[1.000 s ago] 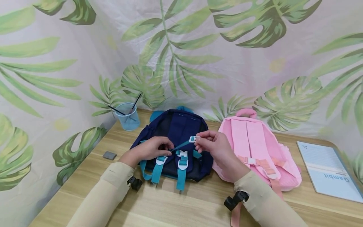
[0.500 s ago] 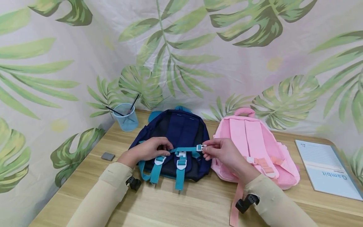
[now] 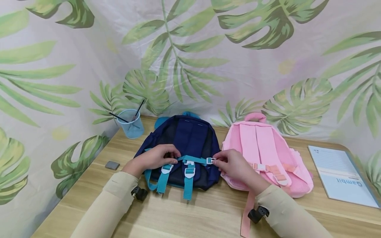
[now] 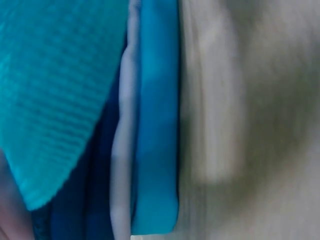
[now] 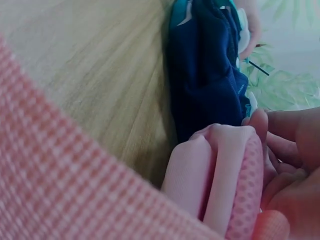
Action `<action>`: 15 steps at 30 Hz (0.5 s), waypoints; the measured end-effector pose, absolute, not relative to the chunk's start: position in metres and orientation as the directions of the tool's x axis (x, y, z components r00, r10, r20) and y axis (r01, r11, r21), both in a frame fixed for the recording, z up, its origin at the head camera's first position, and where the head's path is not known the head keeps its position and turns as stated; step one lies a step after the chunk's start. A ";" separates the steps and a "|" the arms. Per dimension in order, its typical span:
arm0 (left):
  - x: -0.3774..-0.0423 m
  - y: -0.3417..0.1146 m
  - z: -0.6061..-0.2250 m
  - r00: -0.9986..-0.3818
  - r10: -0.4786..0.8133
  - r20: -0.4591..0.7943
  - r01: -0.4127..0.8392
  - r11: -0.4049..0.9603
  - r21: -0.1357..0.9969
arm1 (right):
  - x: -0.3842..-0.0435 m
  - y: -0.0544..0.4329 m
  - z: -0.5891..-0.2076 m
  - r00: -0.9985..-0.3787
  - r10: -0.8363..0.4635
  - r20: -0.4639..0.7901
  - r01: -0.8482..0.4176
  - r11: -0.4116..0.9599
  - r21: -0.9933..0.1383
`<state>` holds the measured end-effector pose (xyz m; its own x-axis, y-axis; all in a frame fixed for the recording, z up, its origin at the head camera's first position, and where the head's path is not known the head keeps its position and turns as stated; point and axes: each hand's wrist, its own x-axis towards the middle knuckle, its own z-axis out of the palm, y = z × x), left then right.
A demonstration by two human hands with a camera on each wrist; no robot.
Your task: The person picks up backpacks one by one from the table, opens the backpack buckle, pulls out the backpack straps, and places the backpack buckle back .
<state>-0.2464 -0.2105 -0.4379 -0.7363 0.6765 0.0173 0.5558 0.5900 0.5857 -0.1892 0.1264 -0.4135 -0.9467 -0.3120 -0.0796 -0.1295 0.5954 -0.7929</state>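
A navy backpack (image 3: 190, 135) lies back-up on the wooden table (image 3: 196, 211), with teal shoulder straps (image 3: 162, 180) hanging toward me. My left hand (image 3: 175, 156) pinches the left end of a teal chest strap (image 3: 194, 159) that is stretched flat across the pack. My right hand (image 3: 215, 161) pinches the white buckle (image 3: 210, 161) at the strap's right end, beside the pink backpack (image 3: 268, 152). The left wrist view is a blurred close-up of teal strap (image 4: 155, 125). In the right wrist view, the pink backpack's edge (image 5: 225, 170) lies against the navy backpack (image 5: 205, 85).
At the back left stands a blue cup (image 3: 128, 125) holding dark pens. A small grey block (image 3: 112, 165) lies left of the navy pack. A notebook (image 3: 342, 175) lies at the right edge. A leaf-print curtain (image 3: 193, 49) closes off the back and left.
My right hand has brought the white buckle down and to the right, so the teal strap went from raised to flat across the navy pack. My left hand stayed put.
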 end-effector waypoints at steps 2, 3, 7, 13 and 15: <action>-0.247 -0.209 -0.437 -0.736 0.677 0.018 0.557 0.590 0.584 | -0.188 0.126 -0.414 -0.949 -0.309 -0.062 -0.159 0.638 -0.754; -0.247 -0.209 -0.437 -0.734 0.678 0.020 0.559 0.588 0.584 | -0.188 0.125 -0.414 -0.950 -0.308 -0.056 -0.168 0.652 -0.739; -0.248 -0.207 -0.437 -0.728 0.685 0.026 0.572 0.585 0.575 | -0.185 0.123 -0.412 -0.951 -0.304 -0.052 -0.177 0.675 -0.716; -0.246 -0.207 -0.430 -0.737 0.676 -0.005 0.559 0.614 0.557 | -0.182 0.127 -0.406 -0.945 -0.322 -0.063 -0.181 0.672 -0.718; -0.245 -0.207 -0.426 -0.755 0.656 -0.021 0.537 0.635 0.555 | -0.181 0.132 -0.404 -0.942 -0.334 -0.037 -0.210 0.670 -0.712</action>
<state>-0.2452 -0.2065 -0.4260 -0.7546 0.6559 -0.0210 0.5366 0.6352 0.5555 -0.1812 0.1315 -0.4036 -0.9419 -0.3338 -0.0366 -0.2099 0.6702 -0.7119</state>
